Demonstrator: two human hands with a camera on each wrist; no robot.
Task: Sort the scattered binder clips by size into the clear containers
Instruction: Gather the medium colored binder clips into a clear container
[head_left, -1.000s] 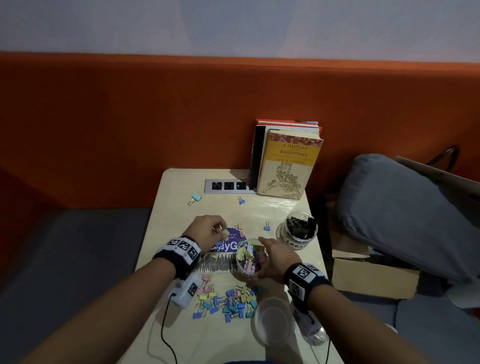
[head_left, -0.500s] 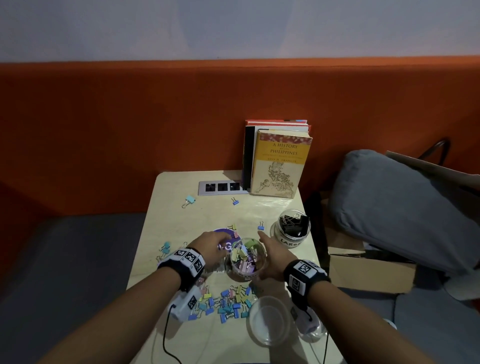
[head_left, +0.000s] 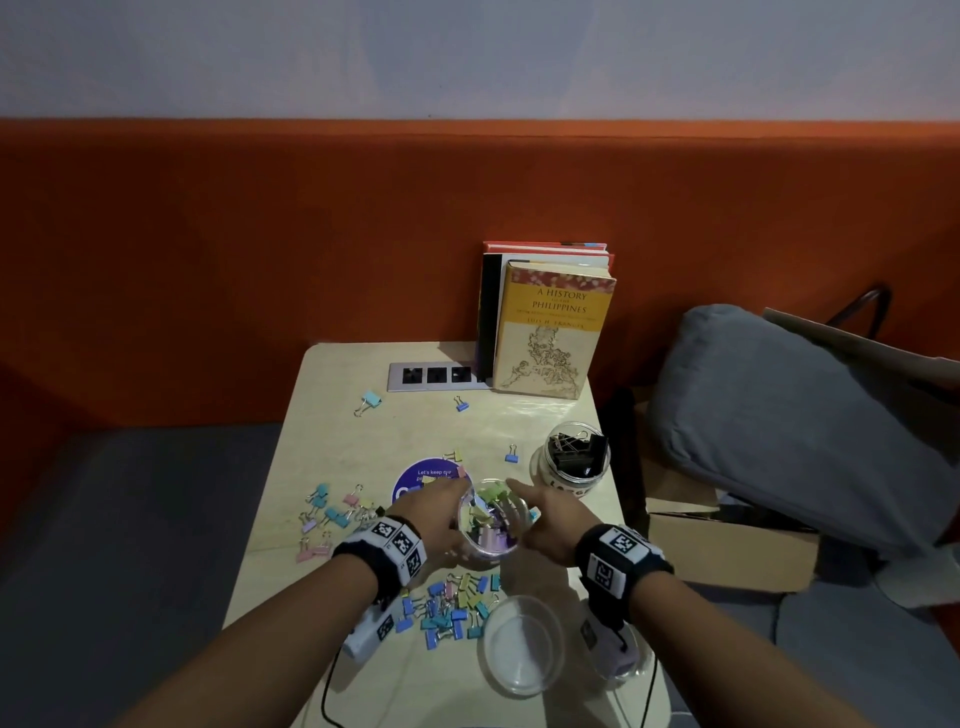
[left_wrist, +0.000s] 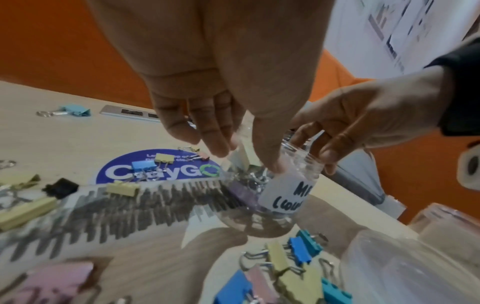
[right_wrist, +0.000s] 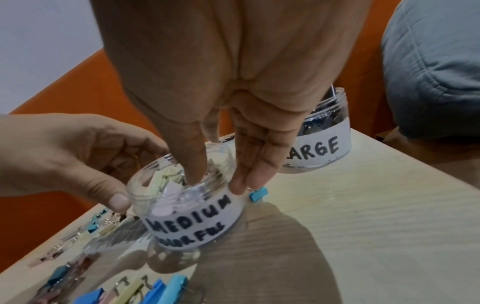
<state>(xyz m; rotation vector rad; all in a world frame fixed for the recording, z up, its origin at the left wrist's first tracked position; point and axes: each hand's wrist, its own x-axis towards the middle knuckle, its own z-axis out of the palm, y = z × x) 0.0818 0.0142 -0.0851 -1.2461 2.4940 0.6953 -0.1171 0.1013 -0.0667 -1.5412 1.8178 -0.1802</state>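
Both of your hands are on one thing: the small clear plastic jar (head_left: 491, 525) with the white label "MEDIUM COLORFUL", which stands in the middle of the pale wooden table (head_left: 332, 415). Your right hand (head_left: 550, 522) takes its rim like a hook, with the thumb inside the mouth and the other fingers (right_wrist: 253, 162) pressed on the outer wall. I think this grip is to keep the light jar from sliding or tipping. Your left hand (head_left: 434, 512) comes from 9 o'clock, its thumb on the wall near the label and its curled fingers at the rim. Whether it still pinches a clip, I cannot tell.

Inside the jar lie pastel binder clips (right_wrist: 166, 181), so the medium size is partly sorted.

At 6 o'clock of the jar is a heap of small blue, teal and yellow clips (head_left: 449, 605), close to you probably for easy reach. At 9 o'clock is a looser group of pastel clips (head_left: 332, 512). Just beside the jar at 3 o'clock lies one small teal clip (right_wrist: 258, 193). At 1 o'clock stands the second clear jar (head_left: 571, 462), labelled "LARGE", with black clips inside. An empty clear round container (head_left: 522, 644) waits at 5 o'clock, I suppose for the small ones.
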